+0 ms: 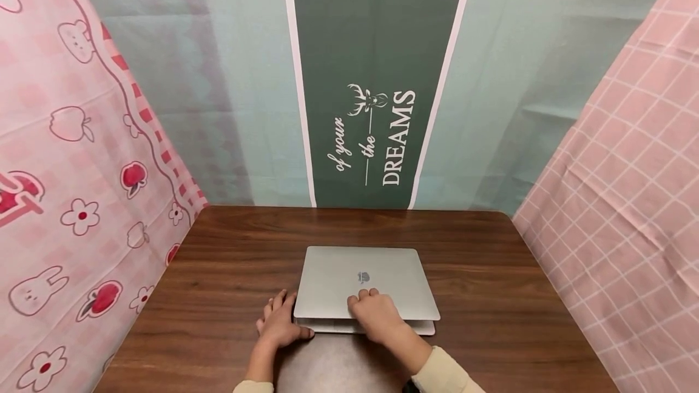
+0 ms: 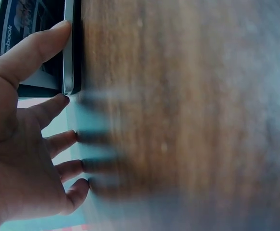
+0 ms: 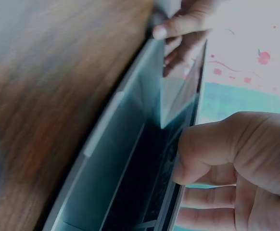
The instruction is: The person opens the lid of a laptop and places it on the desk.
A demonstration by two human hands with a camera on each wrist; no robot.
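A silver laptop (image 1: pixel 333 275) lies on the table with its lid raised a little above the base (image 1: pixel 322 325). My right hand (image 1: pixel 377 315) pinches the middle of the lid's front edge. In the right wrist view, the thumb (image 3: pixel 193 151) is on the screen side and the fingers are behind the lid. At the base's front left corner is my left hand (image 1: pixel 280 325), fingers spread with their tips on the table. Its thumb (image 2: pixel 44 43) lies on the corner edge of the base in the left wrist view.
The brown wooden table (image 1: pixel 235 253) extends around the laptop. A green curtain with white lettering (image 1: pixel 398 138) hangs behind it. Pink patterned cloth (image 1: pixel 82 168) stands along the left side, and pink checked cloth (image 1: pixel 628 199) along the right.
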